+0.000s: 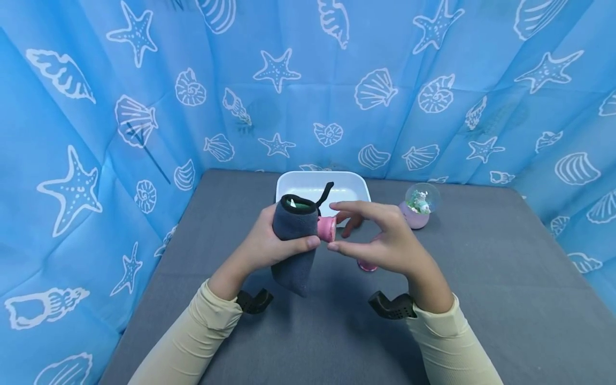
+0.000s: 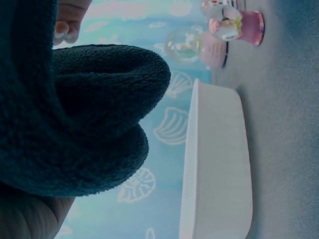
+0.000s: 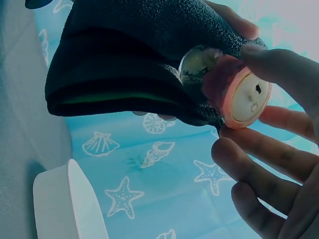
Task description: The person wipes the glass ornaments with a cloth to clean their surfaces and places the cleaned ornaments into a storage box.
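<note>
Snow globe [image 1: 326,228] pinched against a dark cloth [image 1: 294,230]

The globe was at the centre of the head view, its dome against the cloth. The right hand [image 1: 390,238] pinched the pink base, thumb opposite fingers; the left hand [image 1: 269,240] was clamped round the cloth.

A slip seemed the main danger: fingertips held only the base, and smooth glass could have slid or twisted against the fabric, dropping onto the table [image 1: 481,299].

Counted outward: one cloth, one black cord [image 1: 325,194], one white tub [image 1: 308,184] at upper centre, one lilac-based globe [image 1: 417,214] right of centre, one small globe [image 1: 367,265] just below the right hand. A cropped object [image 2: 213,6] topped the left wrist view, unidentifiable.
</note>
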Available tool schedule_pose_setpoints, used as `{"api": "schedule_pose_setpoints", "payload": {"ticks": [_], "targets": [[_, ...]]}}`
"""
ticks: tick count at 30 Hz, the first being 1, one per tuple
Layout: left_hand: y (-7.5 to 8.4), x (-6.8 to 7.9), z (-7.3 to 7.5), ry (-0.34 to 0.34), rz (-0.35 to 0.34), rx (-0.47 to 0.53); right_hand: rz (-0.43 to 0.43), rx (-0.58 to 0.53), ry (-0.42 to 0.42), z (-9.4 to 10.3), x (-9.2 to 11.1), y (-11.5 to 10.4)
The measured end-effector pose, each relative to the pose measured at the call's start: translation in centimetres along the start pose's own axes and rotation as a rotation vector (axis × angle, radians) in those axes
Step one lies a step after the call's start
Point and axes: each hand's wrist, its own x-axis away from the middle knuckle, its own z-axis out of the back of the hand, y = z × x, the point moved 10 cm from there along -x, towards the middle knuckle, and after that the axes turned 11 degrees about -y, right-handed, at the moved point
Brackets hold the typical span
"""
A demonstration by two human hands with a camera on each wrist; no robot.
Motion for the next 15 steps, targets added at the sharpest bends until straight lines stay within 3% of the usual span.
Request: {"api": "schedule_pose_setpoints", "payload": {"ticks": [15], "targets": [[-0.2,0.1,0.4,0.026,0.021,-0.011,-0.099,-0.041,0.000,-0.7,-0.1,1.4]]}}
